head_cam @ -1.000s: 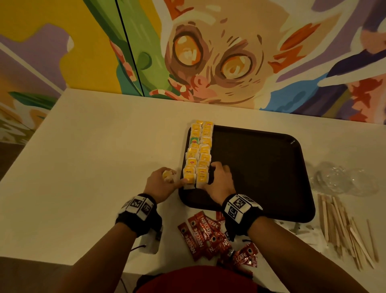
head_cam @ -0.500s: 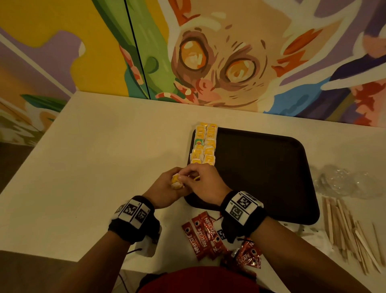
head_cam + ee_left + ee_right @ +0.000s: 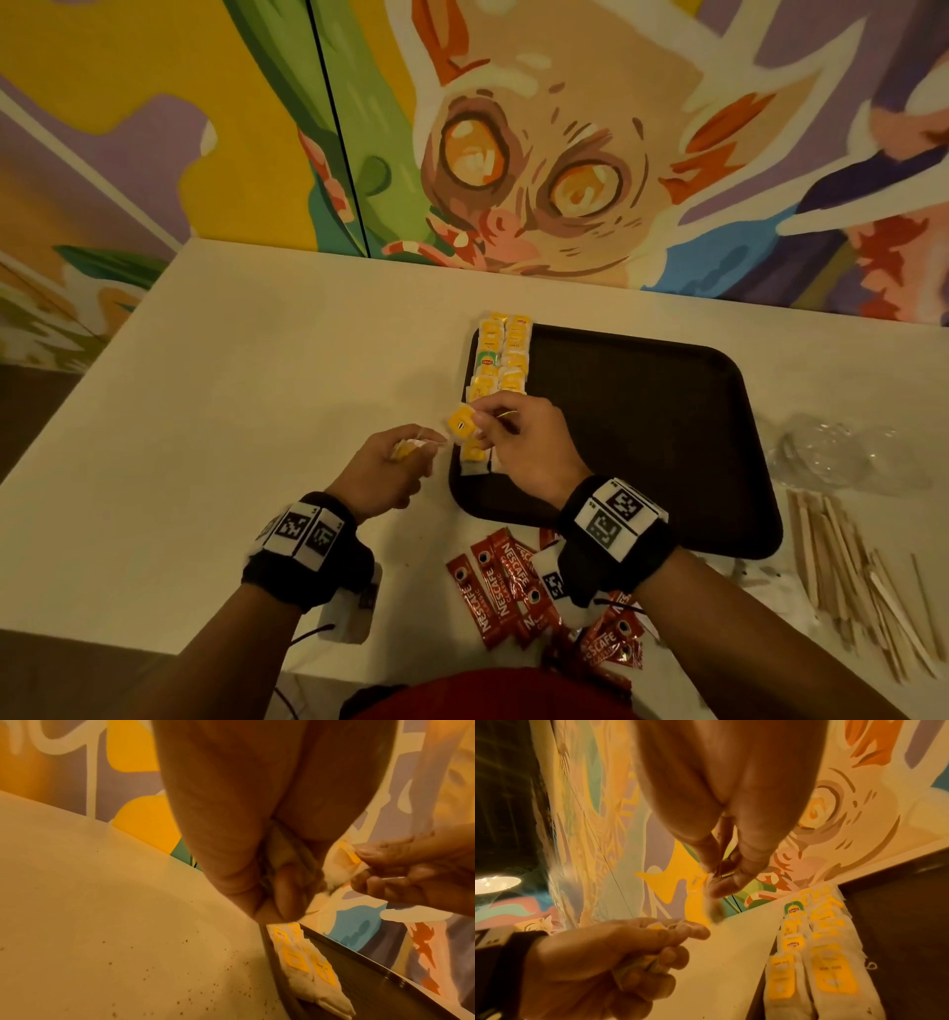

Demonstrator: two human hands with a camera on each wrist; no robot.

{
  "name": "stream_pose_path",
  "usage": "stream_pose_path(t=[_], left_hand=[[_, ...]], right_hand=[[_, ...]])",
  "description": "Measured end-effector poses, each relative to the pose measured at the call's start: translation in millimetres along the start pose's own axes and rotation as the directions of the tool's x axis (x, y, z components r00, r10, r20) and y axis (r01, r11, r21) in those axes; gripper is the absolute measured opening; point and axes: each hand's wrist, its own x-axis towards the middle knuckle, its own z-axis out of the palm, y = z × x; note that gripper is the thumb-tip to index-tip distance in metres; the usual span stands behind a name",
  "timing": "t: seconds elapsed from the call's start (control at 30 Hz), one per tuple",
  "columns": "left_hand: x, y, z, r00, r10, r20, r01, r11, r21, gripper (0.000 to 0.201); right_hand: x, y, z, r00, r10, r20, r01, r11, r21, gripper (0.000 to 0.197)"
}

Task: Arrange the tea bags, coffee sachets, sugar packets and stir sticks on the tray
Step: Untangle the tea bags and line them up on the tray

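Head view shows both forearms reaching forward from the near edge of the counter (image 3: 205, 390), wrists banded in black with printed markers. The left hand (image 3: 382, 470) hovers just off the tray's (image 3: 667, 411) left rim, near its near-left corner, fingers curled into a loose fist around a small bundle of tea bags (image 3: 405, 448), with thumb and forefinger pinched over their white paper tops. From the right wrist view the same bundle (image 3: 654, 929) peeks out between the thumb and curled fingers of that left hand (image 3: 598, 963).

The right hand (image 3: 524, 447) is raised over the tray's near-left part, wrist cocked, thumb and fingertips pinching a single tea bag (image 3: 460, 422) by its upper edge, so its yellow tag faces up and the bag hangs tilted just beside the left hand. The left wrist view shows this pinch: the right hand's (image 3: 411, 870) fingers (image 3: 380, 850) are curled on the held bag (image 3: 342, 862), clear of the counter.

Two rows of tea bags (image 3: 500, 354) lie along the tray's left edge, running from its far-left corner toward the hands. Coffee sachets (image 3: 493, 586) sit in a loose red heap at the counter's near edge, below the right wrist. Stir sticks (image 3: 852, 565) are scattered toward the near-right corner of the counter, off the tray.
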Motion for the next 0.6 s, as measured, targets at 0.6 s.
stream_pose_path(t=[0.6], left_hand=[[12,22,2,0.922,0.386,-0.026,-0.335,0.831,0.445,0.017]], right_hand=[[-11,0,-19,0.994,-0.034,0.106,0.049,0.989,-0.142,0.013]])
